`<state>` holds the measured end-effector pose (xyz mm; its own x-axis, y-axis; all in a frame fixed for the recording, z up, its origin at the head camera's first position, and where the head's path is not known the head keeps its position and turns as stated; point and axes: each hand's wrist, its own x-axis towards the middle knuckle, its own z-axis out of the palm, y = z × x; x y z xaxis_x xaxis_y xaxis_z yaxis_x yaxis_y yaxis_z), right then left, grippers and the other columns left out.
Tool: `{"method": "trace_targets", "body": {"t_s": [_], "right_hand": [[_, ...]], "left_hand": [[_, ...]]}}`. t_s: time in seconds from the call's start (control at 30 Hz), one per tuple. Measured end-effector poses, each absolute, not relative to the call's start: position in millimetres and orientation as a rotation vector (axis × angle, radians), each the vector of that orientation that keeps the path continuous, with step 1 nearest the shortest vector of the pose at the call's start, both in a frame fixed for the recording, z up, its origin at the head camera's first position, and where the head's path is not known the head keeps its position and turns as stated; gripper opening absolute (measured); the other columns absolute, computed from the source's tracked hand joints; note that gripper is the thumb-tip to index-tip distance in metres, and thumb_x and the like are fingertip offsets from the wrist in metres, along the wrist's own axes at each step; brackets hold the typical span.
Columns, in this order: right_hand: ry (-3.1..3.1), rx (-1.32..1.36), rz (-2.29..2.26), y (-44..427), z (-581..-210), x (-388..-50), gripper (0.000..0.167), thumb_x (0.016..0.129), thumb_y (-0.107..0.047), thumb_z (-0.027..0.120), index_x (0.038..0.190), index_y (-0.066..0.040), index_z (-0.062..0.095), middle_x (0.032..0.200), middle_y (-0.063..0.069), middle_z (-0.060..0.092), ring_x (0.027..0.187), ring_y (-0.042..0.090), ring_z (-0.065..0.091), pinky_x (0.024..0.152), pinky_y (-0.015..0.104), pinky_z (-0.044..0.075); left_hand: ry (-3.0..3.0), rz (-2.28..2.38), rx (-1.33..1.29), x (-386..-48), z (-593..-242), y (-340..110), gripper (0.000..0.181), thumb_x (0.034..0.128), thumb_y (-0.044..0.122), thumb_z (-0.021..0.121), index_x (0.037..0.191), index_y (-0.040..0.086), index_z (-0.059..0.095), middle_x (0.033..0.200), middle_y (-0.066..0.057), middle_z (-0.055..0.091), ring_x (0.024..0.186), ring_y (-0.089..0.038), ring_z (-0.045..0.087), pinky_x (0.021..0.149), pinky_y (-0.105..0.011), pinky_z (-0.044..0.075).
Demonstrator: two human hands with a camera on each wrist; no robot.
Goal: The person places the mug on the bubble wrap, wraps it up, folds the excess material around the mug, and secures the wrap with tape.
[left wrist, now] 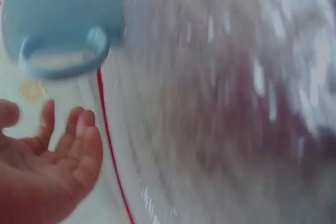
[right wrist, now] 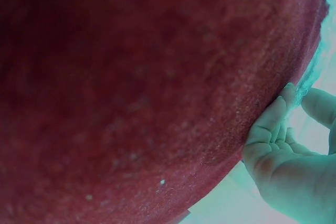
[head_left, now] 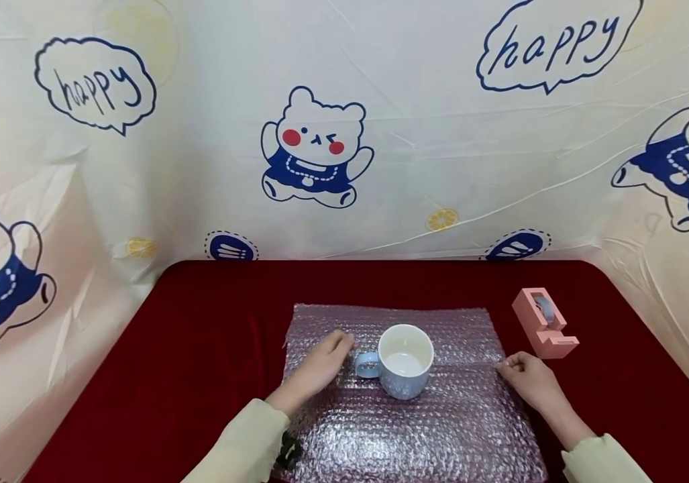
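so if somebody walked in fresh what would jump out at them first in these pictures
Probably the light-blue mug, upright on shiny bubble wrap over the deep-red table, its handle toward the left hand. Next, the pink tape dispenser, right of the wrap, beyond the right hand pinching the wrap's edge. Behind, a winking bear stands out on the pale backdrop.

Head view faces forward-down, wrist views closer, left sharing the mug (head_left: pixel 404 377).
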<state>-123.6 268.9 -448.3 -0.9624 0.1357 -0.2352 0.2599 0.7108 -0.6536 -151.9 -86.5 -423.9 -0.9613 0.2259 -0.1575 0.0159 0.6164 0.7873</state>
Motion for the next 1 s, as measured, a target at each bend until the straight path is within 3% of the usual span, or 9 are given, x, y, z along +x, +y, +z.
{"method": "trace_targets", "body": {"t_s": [0.1,0.27,0.53,0.67,0.87,1.0], "right_hand": [[2.740,0.313,-1.075,271.1,-447.9,-123.9,0.030,0.094,-0.020,0.054,0.098,0.009,0.057,0.078,0.009,0.057,0.067,0.016,0.049,0.058,0.029,0.041],[2.696,0.271,-1.125,275.0,-445.2,-123.2,0.035,0.095,-0.020,0.056,0.107,0.013,0.057,0.082,0.011,0.061,0.068,0.015,0.051,0.059,0.028,0.043],[2.584,0.267,-1.216,281.5,-441.7,-121.1,0.039,0.094,-0.018,0.058,0.113,0.016,0.055,0.092,0.016,0.066,0.076,0.014,0.058,0.065,0.028,0.047],[2.532,0.289,-1.263,280.5,-441.1,-121.8,0.037,0.098,-0.020,0.053,0.111,0.014,0.055,0.092,0.013,0.065,0.077,0.013,0.058,0.067,0.029,0.050],[2.477,0.301,-1.299,280.5,-439.1,-121.8,0.045,0.100,-0.023,0.049,0.122,0.016,0.049,0.096,0.015,0.066,0.079,0.014,0.061,0.070,0.032,0.054],[2.439,0.292,-1.259,284.2,-435.5,-120.3,0.052,0.099,-0.029,0.051,0.121,0.017,0.054,0.102,0.017,0.067,0.084,0.016,0.064,0.075,0.036,0.056]], "left_hand": [[2.708,1.169,0.117,-154.1,-419.0,-104.5,0.026,0.1004,0.025,0.042,0.105,0.005,0.058,0.086,-0.008,0.061,0.069,-0.016,0.051,0.061,-0.030,0.043],[2.854,0.907,-0.055,-150.1,-415.9,-136.1,0.018,0.0945,0.018,0.049,0.087,0.004,0.055,0.064,-0.003,0.049,0.052,-0.013,0.040,0.048,-0.024,0.033],[2.789,0.824,-0.123,-144.3,-422.0,-155.4,0.044,0.0933,0.025,0.057,0.054,0.015,0.041,0.047,0.005,0.032,0.043,-0.007,0.028,0.041,-0.019,0.024],[2.754,0.898,-0.141,-145.4,-425.6,-158.9,0.045,0.0925,0.028,0.060,0.053,0.014,0.042,0.047,0.005,0.032,0.044,-0.008,0.028,0.044,-0.020,0.026],[2.669,1.070,-0.177,-147.1,-428.0,-164.5,0.030,0.0919,0.027,0.062,0.071,0.007,0.053,0.057,0.000,0.043,0.051,-0.012,0.039,0.050,-0.024,0.034],[2.548,1.261,-0.166,-148.1,-424.7,-167.3,0.027,0.0923,0.026,0.062,0.078,0.004,0.054,0.059,-0.001,0.045,0.055,-0.013,0.043,0.055,-0.027,0.042]]}}
